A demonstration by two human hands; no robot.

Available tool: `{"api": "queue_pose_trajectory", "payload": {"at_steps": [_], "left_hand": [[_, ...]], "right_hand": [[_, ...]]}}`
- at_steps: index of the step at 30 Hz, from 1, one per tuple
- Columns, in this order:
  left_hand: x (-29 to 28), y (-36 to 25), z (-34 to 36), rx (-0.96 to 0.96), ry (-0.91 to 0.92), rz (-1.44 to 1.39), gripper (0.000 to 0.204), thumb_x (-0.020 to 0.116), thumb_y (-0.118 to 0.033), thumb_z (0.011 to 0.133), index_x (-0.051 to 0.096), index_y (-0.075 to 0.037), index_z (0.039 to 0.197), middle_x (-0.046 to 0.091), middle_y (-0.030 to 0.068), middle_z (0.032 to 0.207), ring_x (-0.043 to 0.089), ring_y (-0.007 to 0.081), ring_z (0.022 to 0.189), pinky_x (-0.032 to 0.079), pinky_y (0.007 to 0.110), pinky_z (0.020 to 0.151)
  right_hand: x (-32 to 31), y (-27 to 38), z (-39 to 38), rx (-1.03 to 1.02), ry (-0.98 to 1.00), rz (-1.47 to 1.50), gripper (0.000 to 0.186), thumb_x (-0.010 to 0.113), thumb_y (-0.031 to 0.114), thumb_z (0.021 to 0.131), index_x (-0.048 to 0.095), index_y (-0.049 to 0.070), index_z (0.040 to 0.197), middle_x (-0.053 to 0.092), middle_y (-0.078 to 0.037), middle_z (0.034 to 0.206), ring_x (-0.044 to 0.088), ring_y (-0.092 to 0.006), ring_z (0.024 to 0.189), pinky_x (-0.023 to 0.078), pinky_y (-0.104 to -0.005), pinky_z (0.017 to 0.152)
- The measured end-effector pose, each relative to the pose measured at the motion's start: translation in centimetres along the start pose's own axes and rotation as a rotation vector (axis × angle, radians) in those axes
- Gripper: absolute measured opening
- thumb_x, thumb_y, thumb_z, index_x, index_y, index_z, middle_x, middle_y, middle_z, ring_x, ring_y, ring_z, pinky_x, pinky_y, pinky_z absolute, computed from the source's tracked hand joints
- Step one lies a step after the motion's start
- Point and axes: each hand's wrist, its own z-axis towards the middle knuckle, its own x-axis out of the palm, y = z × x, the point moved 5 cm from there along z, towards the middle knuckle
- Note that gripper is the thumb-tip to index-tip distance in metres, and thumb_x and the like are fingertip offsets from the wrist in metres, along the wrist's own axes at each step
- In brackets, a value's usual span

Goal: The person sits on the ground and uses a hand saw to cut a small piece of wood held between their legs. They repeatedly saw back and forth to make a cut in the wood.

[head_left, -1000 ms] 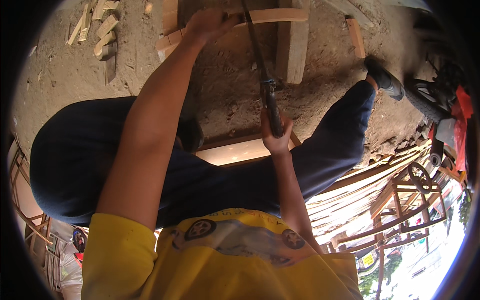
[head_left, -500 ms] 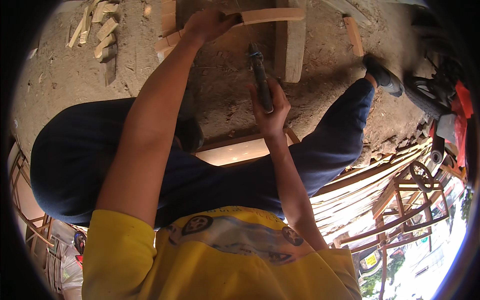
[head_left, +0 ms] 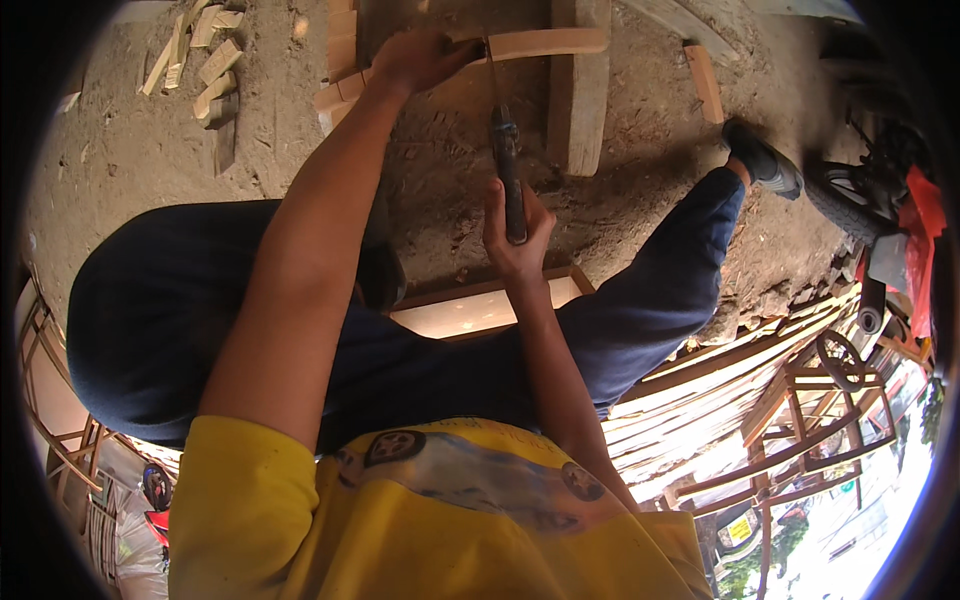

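A long, slightly curved piece of wood (head_left: 550, 42) lies crosswise at the far side. My left hand (head_left: 415, 62) is closed over it, pressing it near the middle. Just right of those fingers, the thin blade of a handsaw (head_left: 508, 165) meets the wood's near edge. The saw's dark handle points back toward me, and my right hand (head_left: 520, 245) is wrapped around its end. Part of the wood is hidden under my left hand, and the blade's far end cannot be made out.
A thick timber beam (head_left: 587, 110) runs away from me under the wood's right part. Wooden blocks (head_left: 343, 42) stand at the left, several offcuts (head_left: 215, 80) lie farther left. One short wooden piece (head_left: 704, 85) lies near my right foot (head_left: 763, 160). A motorcycle wheel (head_left: 845, 190) is far right.
My right hand has drawn the saw back toward me and a little left, so more of the blade shows. My left hand stays on the wood.
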Motion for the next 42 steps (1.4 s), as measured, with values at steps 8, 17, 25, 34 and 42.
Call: {"api": "queue_pose_trajectory", "payload": {"at_steps": [8,17,25,34,42], "left_hand": [[0.8,0.4,0.6,-0.007,-0.012,0.009,0.07,0.048,-0.073,0.081,0.073,-0.007,0.088,0.07,0.0162,0.083,0.068,0.0339,0.088,0.052,0.045,0.08],[0.5,-0.2,-0.1,0.088,-0.117,-0.016,0.072,0.044,-0.074,0.082,0.073,-0.008,0.086,0.069,0.0169,0.08,0.068,0.0338,0.084,0.053,0.044,0.076],[-0.1,-0.7,-0.4,-0.009,0.003,0.015,0.069,0.041,-0.072,0.083,0.073,-0.011,0.082,0.068,0.0105,0.072,0.068,0.0297,0.082,0.053,0.043,0.078],[0.0,-0.6,-0.3,0.051,0.022,0.071,0.059,0.057,-0.06,0.08,0.063,-0.011,0.114,0.066,0.0164,0.103,0.064,0.0334,0.099,0.049,0.044,0.088],[0.1,-0.5,-0.8,0.15,-0.102,0.22,0.049,0.064,-0.048,0.079,0.059,-0.012,0.112,0.066,0.017,0.099,0.065,0.0344,0.096,0.052,0.046,0.084]], "right_hand": [[-2.3,-1.6,-0.6,-0.002,0.025,-0.09,0.026,0.058,0.015,0.093,0.057,-0.001,0.073,0.051,-0.003,0.052,0.05,-0.0056,0.051,0.038,-0.0263,0.046],[-4.1,-2.5,-3.2,-0.15,-0.021,-0.045,0.034,0.058,0.019,0.095,0.05,0.001,0.067,0.046,0.001,0.052,0.042,-0.0027,0.05,0.032,-0.0273,0.043],[-2.5,-0.4,0.6,-0.063,0.054,-0.007,0.032,0.059,0.018,0.094,0.05,0.002,0.068,0.045,0.0,0.051,0.04,-0.0026,0.05,0.031,-0.0265,0.043],[-1.5,0.6,3.4,-0.109,0.05,-0.056,0.034,0.06,0.021,0.094,0.051,0.001,0.069,0.043,0.002,0.052,0.04,-0.0007,0.052,0.029,-0.0252,0.043],[-3.3,-2.2,-0.9,-0.149,0.029,-0.044,0.033,0.061,0.021,0.094,0.051,0.002,0.069,0.041,0.003,0.052,0.038,-0.0005,0.051,0.028,-0.025,0.042]]}}
